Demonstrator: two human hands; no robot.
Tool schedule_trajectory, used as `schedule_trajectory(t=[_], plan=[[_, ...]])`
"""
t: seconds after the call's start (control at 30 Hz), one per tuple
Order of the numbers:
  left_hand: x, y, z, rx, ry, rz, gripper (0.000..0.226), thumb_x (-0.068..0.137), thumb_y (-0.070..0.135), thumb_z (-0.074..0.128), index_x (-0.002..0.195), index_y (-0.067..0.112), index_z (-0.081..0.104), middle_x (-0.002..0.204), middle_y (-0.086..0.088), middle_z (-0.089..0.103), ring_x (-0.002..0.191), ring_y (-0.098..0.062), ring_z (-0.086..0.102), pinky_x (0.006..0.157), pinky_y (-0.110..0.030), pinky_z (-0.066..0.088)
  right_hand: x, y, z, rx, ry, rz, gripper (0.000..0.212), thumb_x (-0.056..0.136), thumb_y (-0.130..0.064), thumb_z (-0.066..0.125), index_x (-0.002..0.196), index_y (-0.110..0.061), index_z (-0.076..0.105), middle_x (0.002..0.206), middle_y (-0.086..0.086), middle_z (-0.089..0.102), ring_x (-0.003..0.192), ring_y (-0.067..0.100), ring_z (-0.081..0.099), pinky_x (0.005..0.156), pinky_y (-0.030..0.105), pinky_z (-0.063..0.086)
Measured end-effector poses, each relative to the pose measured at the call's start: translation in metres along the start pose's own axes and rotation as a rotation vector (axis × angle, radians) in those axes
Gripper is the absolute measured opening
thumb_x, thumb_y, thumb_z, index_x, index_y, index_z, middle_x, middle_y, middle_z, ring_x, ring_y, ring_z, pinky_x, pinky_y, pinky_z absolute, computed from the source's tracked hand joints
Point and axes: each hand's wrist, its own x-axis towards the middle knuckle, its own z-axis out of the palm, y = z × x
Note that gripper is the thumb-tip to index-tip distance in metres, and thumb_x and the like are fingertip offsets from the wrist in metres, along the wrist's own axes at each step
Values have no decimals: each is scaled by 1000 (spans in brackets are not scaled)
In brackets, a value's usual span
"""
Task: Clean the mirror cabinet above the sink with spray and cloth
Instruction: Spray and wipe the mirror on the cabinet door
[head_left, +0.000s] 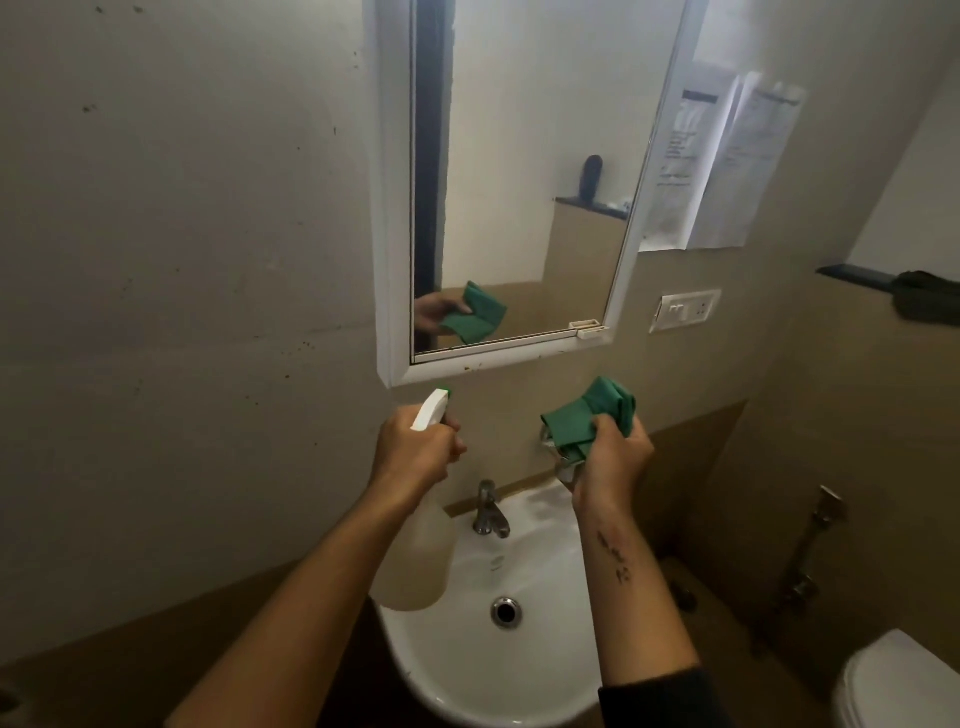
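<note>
Fingers: left hand (415, 447) wrapped round spray bottle (418, 556) neck; right hand (613, 462) clutching green cloth (587, 421)
Mirror cabinet (519, 182): white-framed, above sink (498, 665), reflecting cloth
Wall (182, 260): beige, speckled

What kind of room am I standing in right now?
Most likely a small bathroom. A white wash basin with a chrome tap sits below a white-framed mirror cabinet, and a toilet shows at the lower right, with what looks like a hand sprayer on the wall beside it.
</note>
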Motion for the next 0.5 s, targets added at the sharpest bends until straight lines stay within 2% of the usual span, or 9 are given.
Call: schedule_trajectory(t=[0.07,0.13,0.3,0.43,0.5], plan=[[7,-1,9,-6,-45,-3,19,85,1,56,90,12,70,90,-10,75,84,-22,69,60,-32,52,3,-1,-1,-9,3,-7,37,94,-6,53,128,-18,59,106,3,65,97,22,67,68,32,59],[15,-1,19,-13,-49,-4,18,86,1,58,91,14,69,93,-10,73,89,-22,70,61,-34,57,6,0,-2,-19,13,-14,36,95,-6,53,127,-19,59,105,2,65,97,21,67,69,31,58],[33,5,46,82,4,38,15,93,9,57,83,20,55,75,-7,67,67,-21,67,67,-37,59,15,2,-7,-32,41,-23,36,94,-3,52,127,-16,60,102,2,65,94,21,67,62,27,56],[45,7,73,143,-84,105,7,93,13,62,98,17,60,83,-4,67,78,-22,69,73,-44,64,25,2,-14,-62,77,-26,37,94,-4,51,128,-16,59,107,5,66,92,20,67,67,32,58],[50,12,88,153,-107,120,7,93,14,63,99,16,63,86,-6,65,77,-23,67,69,-46,64,30,2,-20,-69,100,-32,39,93,-3,51,129,-15,59,110,9,66,93,22,67,75,41,60]])
